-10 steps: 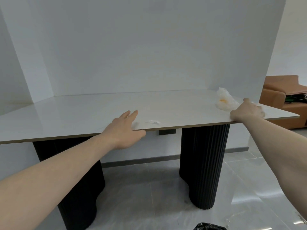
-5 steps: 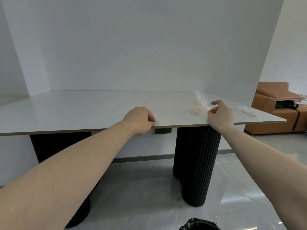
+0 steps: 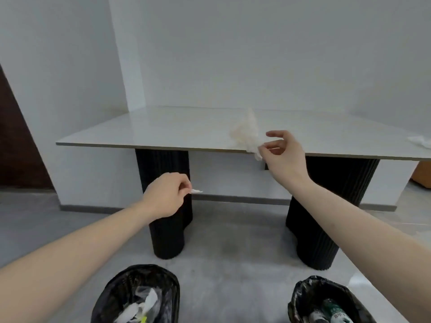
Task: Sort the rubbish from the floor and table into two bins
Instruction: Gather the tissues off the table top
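My left hand (image 3: pixel 166 197) is below the table's front edge and pinches a small white paper scrap (image 3: pixel 196 191). My right hand (image 3: pixel 283 155) is at the table's front edge and pinches a crumpled clear plastic bag (image 3: pixel 247 134), which trails back over the white table (image 3: pixel 163 129). Another white crumpled tissue (image 3: pixel 419 141) lies on the table at the far right. Two bins lined with black bags stand on the floor near me: the left bin (image 3: pixel 137 297) holds white paper and plastic, the right bin (image 3: pixel 326 301) holds bottles.
The table stands on two black ribbed legs (image 3: pixel 168 206) against a white wall. Grey floor lies between the legs and the bins. A brown piece of furniture (image 3: pixel 422 176) shows at the right edge.
I have stepped back from the table, so both bins are now in view. My left hand came down off the tabletop with the scrap. My right hand dragged the plastic bag to the front edge.
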Available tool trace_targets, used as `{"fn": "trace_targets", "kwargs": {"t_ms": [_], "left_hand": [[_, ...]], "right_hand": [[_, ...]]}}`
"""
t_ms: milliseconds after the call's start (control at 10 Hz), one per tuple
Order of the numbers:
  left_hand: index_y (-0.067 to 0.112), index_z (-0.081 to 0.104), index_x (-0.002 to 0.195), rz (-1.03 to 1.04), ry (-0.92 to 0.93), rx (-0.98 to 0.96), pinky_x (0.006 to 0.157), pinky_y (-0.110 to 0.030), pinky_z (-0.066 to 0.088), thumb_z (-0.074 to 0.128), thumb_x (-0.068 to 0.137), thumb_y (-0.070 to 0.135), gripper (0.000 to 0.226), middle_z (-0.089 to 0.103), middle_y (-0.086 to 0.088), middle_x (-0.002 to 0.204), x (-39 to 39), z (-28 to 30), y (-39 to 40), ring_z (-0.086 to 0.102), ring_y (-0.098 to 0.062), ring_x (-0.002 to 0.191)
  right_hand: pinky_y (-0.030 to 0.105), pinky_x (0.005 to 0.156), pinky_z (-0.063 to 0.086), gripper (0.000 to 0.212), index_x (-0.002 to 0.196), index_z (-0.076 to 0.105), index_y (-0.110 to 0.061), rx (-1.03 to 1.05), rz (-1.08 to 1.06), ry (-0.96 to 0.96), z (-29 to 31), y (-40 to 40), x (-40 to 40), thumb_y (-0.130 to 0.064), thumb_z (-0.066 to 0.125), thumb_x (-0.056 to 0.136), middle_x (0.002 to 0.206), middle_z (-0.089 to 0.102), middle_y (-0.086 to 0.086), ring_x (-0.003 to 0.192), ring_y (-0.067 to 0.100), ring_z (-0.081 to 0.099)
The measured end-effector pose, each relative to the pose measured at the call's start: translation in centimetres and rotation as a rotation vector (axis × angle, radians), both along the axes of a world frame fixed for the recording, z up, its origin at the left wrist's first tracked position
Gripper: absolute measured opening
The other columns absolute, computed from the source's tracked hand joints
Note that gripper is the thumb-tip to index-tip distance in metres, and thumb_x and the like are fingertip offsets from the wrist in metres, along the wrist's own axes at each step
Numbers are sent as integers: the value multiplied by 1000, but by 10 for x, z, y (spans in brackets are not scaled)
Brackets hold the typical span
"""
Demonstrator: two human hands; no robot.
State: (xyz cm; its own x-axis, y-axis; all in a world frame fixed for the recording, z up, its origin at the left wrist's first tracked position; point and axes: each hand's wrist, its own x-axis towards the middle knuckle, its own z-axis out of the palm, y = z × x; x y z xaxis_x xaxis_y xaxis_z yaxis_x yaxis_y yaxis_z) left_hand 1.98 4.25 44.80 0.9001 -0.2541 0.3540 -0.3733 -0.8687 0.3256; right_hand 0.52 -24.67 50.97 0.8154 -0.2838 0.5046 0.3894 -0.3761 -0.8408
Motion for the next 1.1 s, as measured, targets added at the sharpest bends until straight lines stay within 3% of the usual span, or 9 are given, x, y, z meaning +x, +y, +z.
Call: {"fn": "trace_targets", "kwargs": {"t_ms": [100, 200, 400, 500, 700, 800, 1000, 1100], "left_hand": [[34, 64, 84, 131, 125, 13, 63, -21, 44, 62, 96, 25, 15, 63, 17, 81, -25, -45, 71, 59, -3, 75], [36, 61, 79, 234, 206, 30, 74, -33, 53, 64, 93, 23, 20, 65, 16, 82, -45, -90, 128, 61, -6, 79], [31, 58, 71, 417, 408, 8, 75, -36, 55, 65, 90, 17, 25, 69, 9, 78, -75, -176, 204, 66, -17, 78], [27, 57, 71, 479, 487, -14, 73, -32, 51, 62, 89, 14, 23, 69, 5, 80, -89, -211, 227, 67, -21, 83], [28, 59, 79, 556, 579, -43, 73, -28, 47, 59, 92, 15, 18, 71, 0, 95, -95, -258, 244, 66, -22, 91], [26, 60, 86, 565, 593, -25, 71, -25, 42, 55, 97, 18, 14, 65, 3, 95, -86, -269, 236, 57, -17, 85], [31, 61, 78, 547, 636, -79, 80, -31, 56, 55, 91, 22, 17, 71, 4, 94, -64, -280, 223, 66, -20, 90], [29, 65, 84, 506, 607, -130, 79, -27, 52, 55, 92, 17, 18, 69, 6, 90, -56, -284, 212, 65, -18, 88]], "right_hand": [[12, 67, 50, 29, 114, 60, -31, -13, 100, 4, -31, 67, -17, -20, 70, 88, 87, 72, -9, 80, 3, 68], [10, 72, 51, 27, 111, 61, -31, -16, 201, 37, -64, 128, -32, -17, 68, 90, 84, 71, -9, 80, 4, 68], [16, 73, 55, 27, 111, 62, -28, -25, 354, 199, -147, 222, -39, -13, 66, 89, 84, 73, -8, 79, 5, 68], [20, 72, 57, 25, 109, 62, -28, -31, 386, 367, -199, 255, -39, -14, 66, 89, 84, 72, -6, 76, 5, 68], [19, 75, 56, 24, 108, 64, -25, -88, 406, 658, -285, 288, -32, -12, 61, 88, 83, 71, 0, 73, 3, 65], [28, 85, 58, 25, 108, 64, -29, -175, 397, 735, -304, 292, -26, -16, 61, 87, 82, 70, -7, 83, 7, 67], [23, 92, 50, 38, 120, 63, -22, -453, 506, 843, -310, 268, -16, -24, 70, 83, 109, 68, -5, 102, 12, 64], [25, 97, 47, 45, 127, 61, -24, -596, 516, 834, -295, 242, -17, -26, 70, 83, 122, 65, -5, 113, 16, 62]]}}
